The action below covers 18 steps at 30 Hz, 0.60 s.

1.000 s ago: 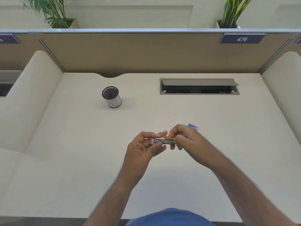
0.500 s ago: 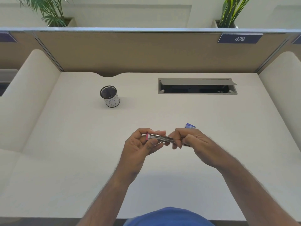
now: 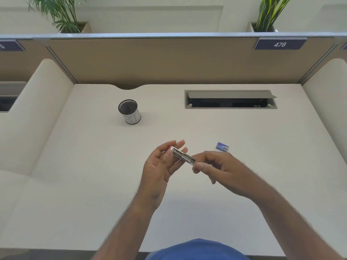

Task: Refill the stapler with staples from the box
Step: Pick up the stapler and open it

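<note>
Both hands meet above the middle of the desk (image 3: 244,166) in my head view: the left hand (image 3: 159,166), fingers half spread, steadies the pink-tipped end of the one stapler (image 3: 183,156), while the right hand (image 3: 223,167) pinches its near end, apparently to work it open for loading. One blue staple box (image 3: 222,146) waits just beyond the right hand; one mesh cup (image 3: 129,111) stands toward the back edge.

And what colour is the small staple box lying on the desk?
Blue, with a paler patch on its face. The staple box shows best in the head view, the only one.
</note>
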Each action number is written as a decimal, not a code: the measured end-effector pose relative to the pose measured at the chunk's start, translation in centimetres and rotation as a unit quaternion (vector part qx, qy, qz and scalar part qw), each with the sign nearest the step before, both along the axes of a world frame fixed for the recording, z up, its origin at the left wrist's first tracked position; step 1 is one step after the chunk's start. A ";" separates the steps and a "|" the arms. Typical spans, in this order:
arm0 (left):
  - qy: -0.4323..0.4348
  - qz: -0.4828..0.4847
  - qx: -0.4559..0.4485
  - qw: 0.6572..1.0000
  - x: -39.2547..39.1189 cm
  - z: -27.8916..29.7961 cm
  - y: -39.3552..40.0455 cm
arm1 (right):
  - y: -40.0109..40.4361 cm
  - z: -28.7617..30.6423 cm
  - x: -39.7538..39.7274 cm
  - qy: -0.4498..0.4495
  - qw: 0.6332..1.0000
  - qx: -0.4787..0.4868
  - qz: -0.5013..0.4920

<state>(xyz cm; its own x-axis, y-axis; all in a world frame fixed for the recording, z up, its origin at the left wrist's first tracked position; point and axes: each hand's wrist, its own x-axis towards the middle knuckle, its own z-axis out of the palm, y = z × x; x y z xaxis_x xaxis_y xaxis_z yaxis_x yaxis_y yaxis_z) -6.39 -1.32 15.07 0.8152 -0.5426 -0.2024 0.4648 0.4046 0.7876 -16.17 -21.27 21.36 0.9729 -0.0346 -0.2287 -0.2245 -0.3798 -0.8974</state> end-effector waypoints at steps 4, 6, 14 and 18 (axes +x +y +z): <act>0.131 0.055 -0.100 0.985 0.5 -0.3 -1.0 | 2.1 -0.1 -0.3 -0.068 0.996 -0.050 -0.034; 0.171 0.071 -0.135 0.973 0.8 -0.4 -1.6 | 3.2 -0.1 -0.4 -0.113 0.988 -0.099 -0.023; 0.250 0.079 -0.254 0.931 1.6 -0.1 -2.4 | 5.7 -2.1 -0.1 -0.223 0.868 -0.434 0.092; 0.255 0.071 -0.258 0.929 1.7 0.5 -2.5 | 6.2 -2.9 -0.2 -0.173 0.857 -0.474 0.103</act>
<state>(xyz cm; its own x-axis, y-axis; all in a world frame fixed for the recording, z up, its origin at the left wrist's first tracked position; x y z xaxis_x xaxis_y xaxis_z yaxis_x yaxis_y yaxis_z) -4.69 -3.79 15.54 0.7549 -0.5695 -0.3253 0.6381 0.7522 0.1641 -16.33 -15.09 18.49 0.9846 0.1357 0.1100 0.1526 -0.9746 -0.1639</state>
